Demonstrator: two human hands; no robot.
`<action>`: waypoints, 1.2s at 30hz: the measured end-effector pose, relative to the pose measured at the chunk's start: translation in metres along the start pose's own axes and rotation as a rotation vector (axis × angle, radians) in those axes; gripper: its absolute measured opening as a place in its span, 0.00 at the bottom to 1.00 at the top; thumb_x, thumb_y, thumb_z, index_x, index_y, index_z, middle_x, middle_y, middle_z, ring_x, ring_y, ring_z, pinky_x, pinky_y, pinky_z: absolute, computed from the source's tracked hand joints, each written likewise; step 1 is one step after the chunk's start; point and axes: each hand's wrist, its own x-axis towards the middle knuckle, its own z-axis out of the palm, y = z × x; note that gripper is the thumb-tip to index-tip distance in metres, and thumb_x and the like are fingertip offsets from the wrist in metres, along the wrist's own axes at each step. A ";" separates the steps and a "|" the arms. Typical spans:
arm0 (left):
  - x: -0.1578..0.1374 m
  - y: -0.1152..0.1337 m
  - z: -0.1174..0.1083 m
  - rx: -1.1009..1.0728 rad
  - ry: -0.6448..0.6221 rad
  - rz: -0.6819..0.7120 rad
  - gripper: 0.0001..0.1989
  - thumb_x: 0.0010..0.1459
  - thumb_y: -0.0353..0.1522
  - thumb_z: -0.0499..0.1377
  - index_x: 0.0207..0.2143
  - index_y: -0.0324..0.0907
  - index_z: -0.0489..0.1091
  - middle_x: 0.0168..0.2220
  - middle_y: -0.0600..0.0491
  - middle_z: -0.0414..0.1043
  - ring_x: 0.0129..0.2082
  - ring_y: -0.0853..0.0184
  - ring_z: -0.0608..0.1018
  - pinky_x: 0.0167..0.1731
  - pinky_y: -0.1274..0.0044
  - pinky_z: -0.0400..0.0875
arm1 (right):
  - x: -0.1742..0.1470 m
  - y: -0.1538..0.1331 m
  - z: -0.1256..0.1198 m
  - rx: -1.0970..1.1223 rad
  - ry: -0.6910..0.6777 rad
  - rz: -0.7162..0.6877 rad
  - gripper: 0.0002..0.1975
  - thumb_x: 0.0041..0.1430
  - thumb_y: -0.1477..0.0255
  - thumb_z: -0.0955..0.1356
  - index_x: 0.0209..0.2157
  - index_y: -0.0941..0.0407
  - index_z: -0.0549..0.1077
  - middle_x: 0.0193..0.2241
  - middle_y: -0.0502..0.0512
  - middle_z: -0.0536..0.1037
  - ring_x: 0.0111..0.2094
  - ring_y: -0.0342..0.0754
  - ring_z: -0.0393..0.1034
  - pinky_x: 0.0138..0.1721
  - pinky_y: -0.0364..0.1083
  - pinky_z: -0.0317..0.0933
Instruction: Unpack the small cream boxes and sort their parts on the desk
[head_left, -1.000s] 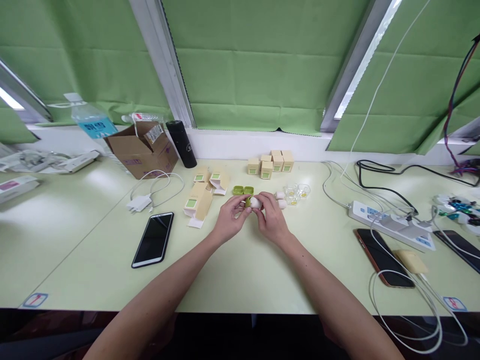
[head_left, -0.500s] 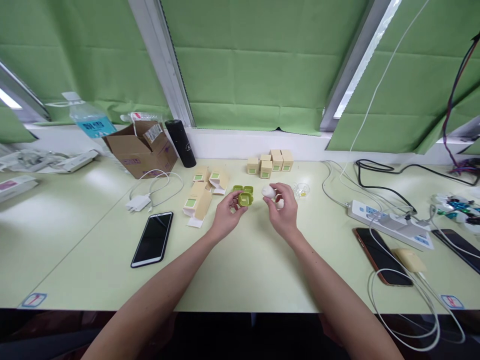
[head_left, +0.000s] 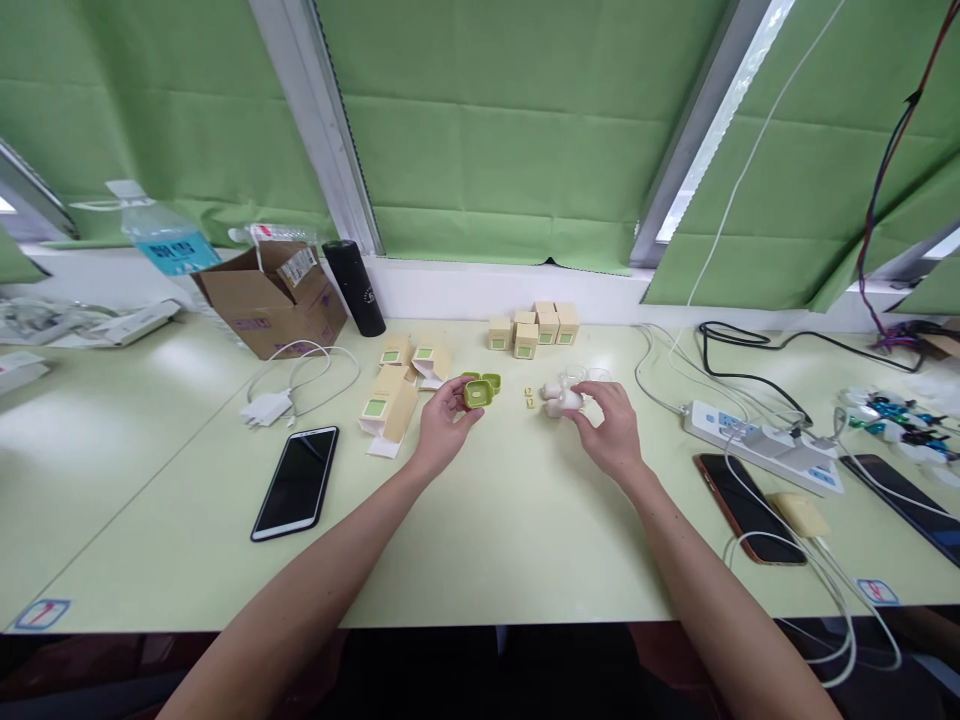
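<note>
My left hand (head_left: 444,425) grips a small green plastic case (head_left: 478,394) with rounded compartments, its hollow side facing up. Another green part of the case (head_left: 491,381) shows just behind it. My right hand (head_left: 611,428) has its thumb and fingers around a white rounded egg-like piece (head_left: 572,400), low over the table. Other white rounded pieces (head_left: 553,391) lie close against its left side. Between my hands are small yellow pieces (head_left: 529,398) on the table. Clear plastic pieces (head_left: 598,375) sit behind my right hand, partly hidden.
Opened cream cartons (head_left: 390,405) lie left of my left hand. Several small cream boxes (head_left: 525,340) stand behind. A phone (head_left: 296,483), white charger (head_left: 268,408), cardboard box (head_left: 289,310) and black bottle (head_left: 355,288) are leftward. Rightward are a power strip (head_left: 757,445), another phone (head_left: 750,508) and cables.
My right hand has moved right and slightly down with the white piece, bringing it beside the other white pieces. The small yellow pieces now show on the table. My left hand still holds the green case.
</note>
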 end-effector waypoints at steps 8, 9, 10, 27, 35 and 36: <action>-0.001 0.003 0.001 0.038 0.006 0.007 0.25 0.50 0.34 0.69 0.51 0.42 0.72 0.50 0.45 0.78 0.45 0.62 0.81 0.47 0.69 0.76 | -0.013 0.005 0.003 -0.199 -0.282 -0.129 0.12 0.61 0.73 0.70 0.47 0.52 0.76 0.48 0.60 0.77 0.52 0.61 0.67 0.50 0.60 0.64; -0.001 0.004 0.001 0.038 0.006 0.003 0.25 0.50 0.34 0.69 0.51 0.42 0.72 0.50 0.45 0.78 0.46 0.61 0.81 0.47 0.69 0.76 | -0.013 0.005 0.003 -0.223 -0.294 -0.132 0.12 0.60 0.73 0.71 0.46 0.52 0.76 0.48 0.60 0.77 0.52 0.61 0.67 0.50 0.60 0.64; -0.002 0.004 0.001 0.037 0.005 -0.003 0.25 0.50 0.34 0.69 0.51 0.42 0.72 0.50 0.45 0.78 0.46 0.61 0.81 0.47 0.69 0.76 | -0.013 0.005 0.003 -0.242 -0.305 -0.134 0.13 0.59 0.74 0.71 0.46 0.52 0.77 0.48 0.61 0.76 0.52 0.61 0.66 0.50 0.60 0.64; -0.005 0.005 0.003 0.035 -0.004 -0.015 0.25 0.50 0.34 0.69 0.51 0.42 0.71 0.52 0.45 0.78 0.48 0.60 0.81 0.50 0.68 0.76 | -0.016 0.010 0.005 -0.324 -0.352 -0.131 0.14 0.57 0.75 0.72 0.46 0.52 0.79 0.46 0.60 0.75 0.50 0.61 0.64 0.48 0.58 0.64; -0.005 0.006 0.003 0.033 -0.009 -0.017 0.25 0.50 0.34 0.69 0.52 0.42 0.72 0.51 0.45 0.78 0.47 0.61 0.81 0.50 0.68 0.76 | -0.014 0.009 0.004 -0.317 -0.366 -0.071 0.18 0.55 0.76 0.72 0.48 0.53 0.74 0.46 0.62 0.76 0.51 0.63 0.65 0.48 0.58 0.64; -0.005 0.006 0.003 0.032 -0.010 -0.017 0.25 0.50 0.34 0.69 0.52 0.42 0.72 0.51 0.45 0.78 0.47 0.61 0.81 0.50 0.68 0.76 | -0.014 0.009 0.004 -0.316 -0.370 -0.063 0.18 0.55 0.75 0.72 0.48 0.54 0.74 0.46 0.61 0.77 0.51 0.63 0.65 0.48 0.58 0.64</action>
